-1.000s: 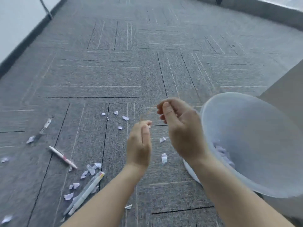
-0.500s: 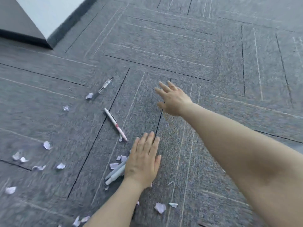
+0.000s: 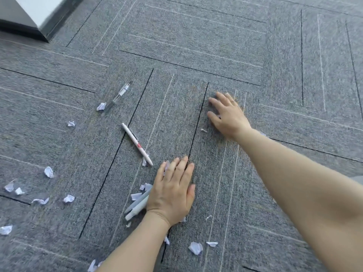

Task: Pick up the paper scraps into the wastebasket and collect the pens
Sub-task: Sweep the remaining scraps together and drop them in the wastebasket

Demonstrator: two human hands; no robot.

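Since half a second ago both hands have settled lower onto the carpet [image 3: 196,36], and the wastebasket seen a second ago has dropped out of view. At lower centre of the frame the left hand [image 3: 172,191] lies flat, fingers straight and together, holding nothing, its palm edge over the pale pens [image 3: 137,205] and a few paper scraps [image 3: 135,196]. At centre right the right hand [image 3: 227,114] is spread open, fingertips on the carpet, apparently raking a small scrap [image 3: 203,130] just beside its thumb; whether anything lies under the palm cannot be told.

To do this step well, I judge the hands should sweep inward so loose bits gather into one heap, then pinch the heap rather than chase single pieces, since light paper clings to carpet pile. Pens are best lifted apart from the scraps so none goes into the bin.

A white pen [image 3: 137,143] lies diagonally at centre, a scrap touching its lower tip; a clear pen [image 3: 117,97] lies above it at upper centre left with another scrap at its end. More scraps [image 3: 49,171] dot the left edge, and two [image 3: 195,247] sit at the bottom near the left forearm. Nothing blocks the reach, though the spread is wide. A dark skirting corner [image 3: 25,28] shows at upper left.
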